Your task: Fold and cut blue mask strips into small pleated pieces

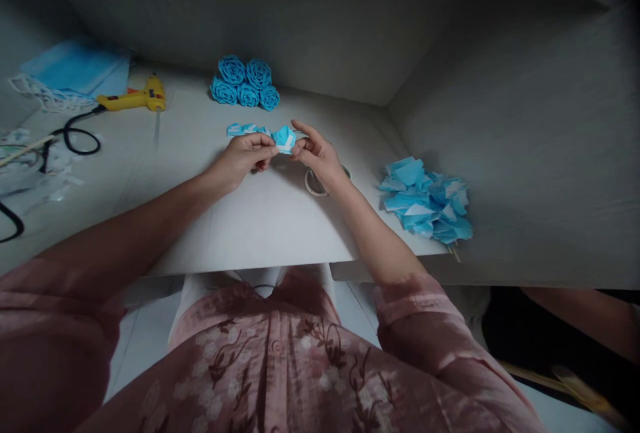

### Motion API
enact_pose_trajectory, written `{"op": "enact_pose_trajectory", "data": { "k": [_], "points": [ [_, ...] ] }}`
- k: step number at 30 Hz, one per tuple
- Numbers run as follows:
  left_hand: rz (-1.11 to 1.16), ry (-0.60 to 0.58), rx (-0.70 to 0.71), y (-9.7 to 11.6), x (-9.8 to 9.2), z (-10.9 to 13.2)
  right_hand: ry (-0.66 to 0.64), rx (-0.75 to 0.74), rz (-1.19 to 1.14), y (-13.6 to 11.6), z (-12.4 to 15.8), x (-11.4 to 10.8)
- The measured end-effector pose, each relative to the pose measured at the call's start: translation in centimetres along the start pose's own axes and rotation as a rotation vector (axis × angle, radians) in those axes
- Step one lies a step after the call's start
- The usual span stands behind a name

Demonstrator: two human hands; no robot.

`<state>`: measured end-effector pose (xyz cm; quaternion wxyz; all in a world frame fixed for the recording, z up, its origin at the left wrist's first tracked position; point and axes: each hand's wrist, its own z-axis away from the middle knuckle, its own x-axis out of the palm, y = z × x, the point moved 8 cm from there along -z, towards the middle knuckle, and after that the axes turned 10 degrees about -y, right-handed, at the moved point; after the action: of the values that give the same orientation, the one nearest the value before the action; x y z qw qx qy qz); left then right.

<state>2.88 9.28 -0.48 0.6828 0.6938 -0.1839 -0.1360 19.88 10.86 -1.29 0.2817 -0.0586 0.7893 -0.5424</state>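
Over the middle of the table, a small folded piece of light-blue and white fabric (pixel 285 137) is held up between my hands. The thumb and fingers of my left hand (pixel 245 158) pinch its left edge. My right hand (pixel 319 158) grips the right edge with thumb and bent fingers, while one finger sticks out above. Just behind my left hand lies a row of similar small blue folded pieces (pixel 241 129), partly hidden by my fingers. Beneath my right wrist is a tape roll (pixel 315 183), its far side partly covered.
Several rolled blue rosettes (pixel 245 85) are stacked at the back. A yellow glue gun (pixel 140 97) with a black cord lies left, beside blue mask-like sheets (pixel 75 73) with white loops. Scraps litter the far left. A blue ruffled bunch (pixel 425 201) rests right, near another person's arm (pixel 590 316).
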Motion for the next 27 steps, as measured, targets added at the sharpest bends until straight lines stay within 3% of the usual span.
{"op": "enact_pose_trajectory", "data": {
  "k": [7,19,23,27],
  "points": [
    [0.043,-0.034,-0.031,0.0,0.4,-0.1,0.014,0.007,0.039,0.2,-0.2,0.2],
    [-0.087,0.006,-0.064,-0.2,-0.8,-0.3,-0.006,-0.029,-0.097,0.6,-0.2,0.2],
    [-0.267,0.101,-0.210,-0.8,-2.3,-0.1,0.174,0.003,-0.181,1.5,0.0,-2.2],
    [-0.652,0.169,-0.210,0.0,-4.0,-0.1,0.373,0.057,-0.166,2.2,0.8,-5.0]
  ]
}}
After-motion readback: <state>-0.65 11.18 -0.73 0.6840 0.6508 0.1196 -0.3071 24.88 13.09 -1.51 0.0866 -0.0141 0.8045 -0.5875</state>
